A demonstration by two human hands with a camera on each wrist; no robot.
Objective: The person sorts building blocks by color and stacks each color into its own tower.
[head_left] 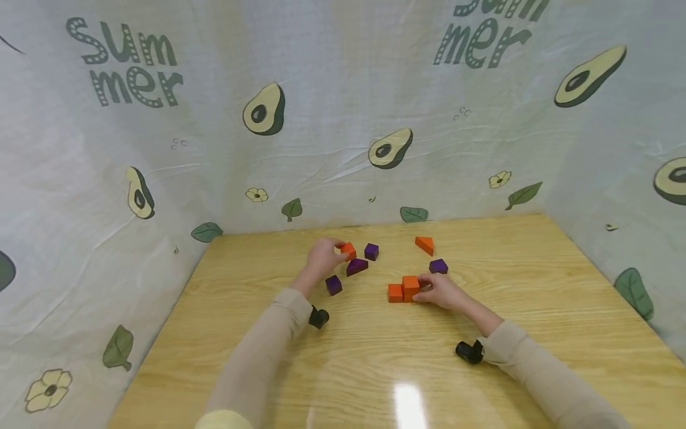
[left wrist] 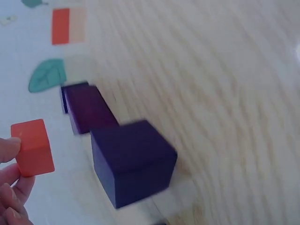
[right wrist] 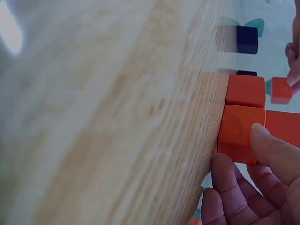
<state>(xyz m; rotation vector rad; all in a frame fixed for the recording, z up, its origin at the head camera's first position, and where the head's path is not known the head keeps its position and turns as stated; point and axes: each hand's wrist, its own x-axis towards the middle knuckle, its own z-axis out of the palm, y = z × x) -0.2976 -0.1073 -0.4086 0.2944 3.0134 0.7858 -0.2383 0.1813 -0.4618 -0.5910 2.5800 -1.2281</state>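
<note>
My left hand [head_left: 323, 257] pinches an orange cube [head_left: 348, 251] between thumb and fingers. In the left wrist view that cube [left wrist: 33, 147] is held off to the left, beyond a purple triangular block [left wrist: 91, 108] and a purple cube [left wrist: 133, 161]. My right hand [head_left: 443, 292] holds a stack of two orange cubes [head_left: 411, 287] from its right side. Its thumb lies against the stack in the right wrist view, fingers curled round the other side; the grip partly hides the cubes. Another orange cube [head_left: 395, 293] stands just left of the stack.
Behind my left hand's cube sits a purple cube [head_left: 371, 251]. An orange triangular block [head_left: 424, 245] lies at the back, and another purple cube [head_left: 438, 266] stands behind my right hand. A patterned cloth [head_left: 332, 179] hangs around the wooden table [head_left: 364, 369].
</note>
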